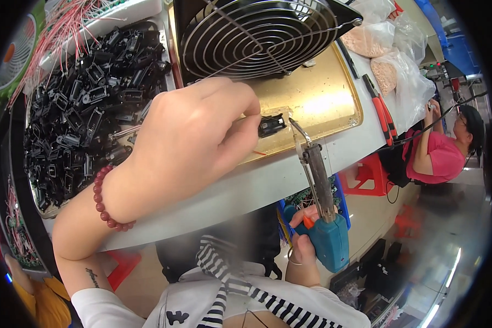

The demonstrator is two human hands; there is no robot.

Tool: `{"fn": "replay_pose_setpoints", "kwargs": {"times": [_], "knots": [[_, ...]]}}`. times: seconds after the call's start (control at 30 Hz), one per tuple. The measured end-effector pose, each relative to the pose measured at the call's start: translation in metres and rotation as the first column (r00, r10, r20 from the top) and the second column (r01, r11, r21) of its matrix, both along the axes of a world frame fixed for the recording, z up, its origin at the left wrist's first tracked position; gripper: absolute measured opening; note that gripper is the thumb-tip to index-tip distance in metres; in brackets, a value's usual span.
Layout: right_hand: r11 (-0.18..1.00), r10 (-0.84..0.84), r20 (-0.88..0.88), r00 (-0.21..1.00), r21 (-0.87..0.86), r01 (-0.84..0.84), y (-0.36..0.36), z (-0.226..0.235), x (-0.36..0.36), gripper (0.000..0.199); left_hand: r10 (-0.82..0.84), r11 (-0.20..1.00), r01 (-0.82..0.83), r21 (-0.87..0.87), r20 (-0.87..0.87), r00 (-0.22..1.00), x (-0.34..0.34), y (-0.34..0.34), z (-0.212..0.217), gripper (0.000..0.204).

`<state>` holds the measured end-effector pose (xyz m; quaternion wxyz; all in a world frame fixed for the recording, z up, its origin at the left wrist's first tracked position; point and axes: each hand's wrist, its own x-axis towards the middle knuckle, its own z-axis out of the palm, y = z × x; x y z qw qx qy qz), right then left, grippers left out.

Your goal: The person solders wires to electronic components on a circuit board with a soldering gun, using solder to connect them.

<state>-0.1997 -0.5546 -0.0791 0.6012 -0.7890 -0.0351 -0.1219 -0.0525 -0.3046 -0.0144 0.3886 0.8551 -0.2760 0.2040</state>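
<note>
My left hand [191, 126], with fingers pinched together, holds a small black plastic housing [271, 125] over the near edge of a gold metal tray [328, 101]. Its far fingers are partly hidden behind the thumb and knuckles. My right hand [305, 249] is wrapped round the teal handle of a soldering gun [331, 246] with an orange trigger. The gun points up and away from me. Its bent tip reaches the right end of the housing; whether they touch I cannot tell. A thin solder feed tube runs along the barrel.
A fan with a wire guard [259, 49] stands behind the tray. On the left, a tray holds a heap of black housings [65, 131], beside red and white wires [74, 24]. Red-handled pliers [385, 117] and plastic bags [407, 82] lie right. A person in pink [440, 153] sits farther right.
</note>
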Motion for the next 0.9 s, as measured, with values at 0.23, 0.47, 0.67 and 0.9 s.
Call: {"fn": "replay_pose_setpoints", "kwargs": {"times": [0.23, 0.47, 0.67, 0.9], "knots": [[1.0, -0.007, 0.04, 0.999, 0.029, 0.006, -0.003, -0.009, 0.0, 0.034, 0.013, 1.0, -0.012, -0.018, 0.033, 0.999, 0.002, -0.004, -0.003, 0.005], [0.998, -0.041, 0.026, 0.999, 0.056, 0.04, -0.003, -0.016, -0.001, 0.037, 0.022, 0.999, -0.021, -0.027, 0.045, 0.999, 0.002, -0.004, -0.005, 0.004], [0.996, -0.081, 0.018, 0.997, 0.033, 0.08, 0.0, -0.018, 0.0, 0.04, 0.013, 0.999, -0.01, -0.041, 0.064, 0.998, 0.002, -0.003, -0.007, 0.004], [0.994, -0.064, -0.035, 0.997, 0.088, 0.067, 0.0, -0.018, -0.002, 0.045, 0.023, 0.999, -0.02, -0.032, 0.091, 0.996, 0.002, -0.004, -0.009, 0.004]]}}
